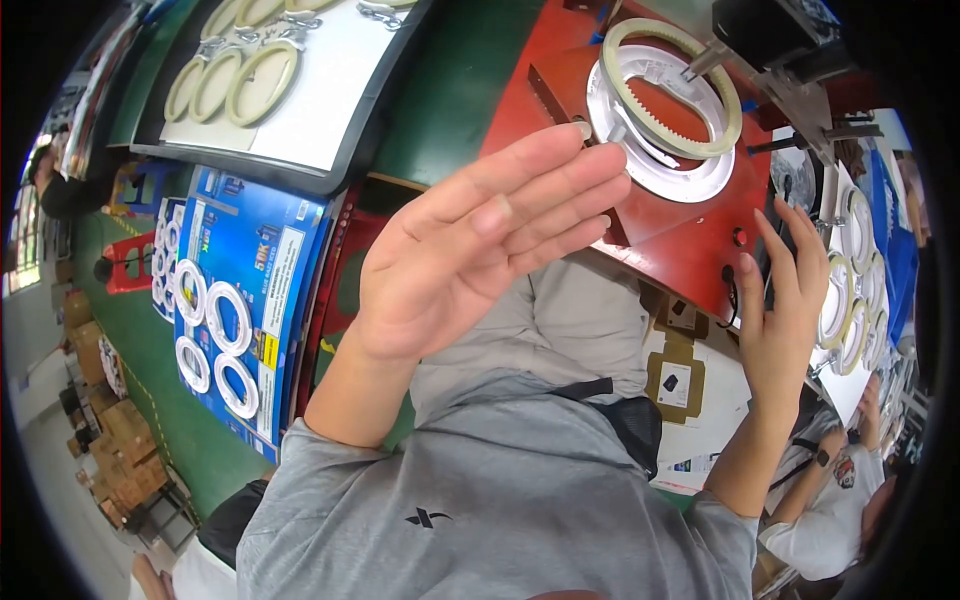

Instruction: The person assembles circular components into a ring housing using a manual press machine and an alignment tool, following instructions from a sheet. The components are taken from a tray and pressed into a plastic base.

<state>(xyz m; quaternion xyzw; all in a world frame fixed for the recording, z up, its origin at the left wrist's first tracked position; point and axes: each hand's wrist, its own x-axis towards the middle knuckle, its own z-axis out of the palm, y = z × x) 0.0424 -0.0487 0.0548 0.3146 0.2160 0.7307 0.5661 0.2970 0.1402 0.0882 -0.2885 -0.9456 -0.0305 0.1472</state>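
A round white plastic ring frame (604,100) lies on a red machine (670,235) in front of me. Above it sits a pale cream ring (735,110), tilted, under a metal arm of the machine. My left hand (490,225) is held up with its palm showing and its fingers stretched out, holding nothing. Its fingertips overlap the near left edge of the white ring frame; whether they touch it I cannot tell. By the right front corner of the machine is my right hand (785,300), fingers apart and nothing in them.
Several cream rings (262,85) with cables lie on a white-topped tray (330,100) at upper left. Blue cartons (285,220) carry several white rings (228,318). To the right, more rings (853,335) lie on a white surface beside a person in white (825,530). Brown boxes (130,440) stand at far left.
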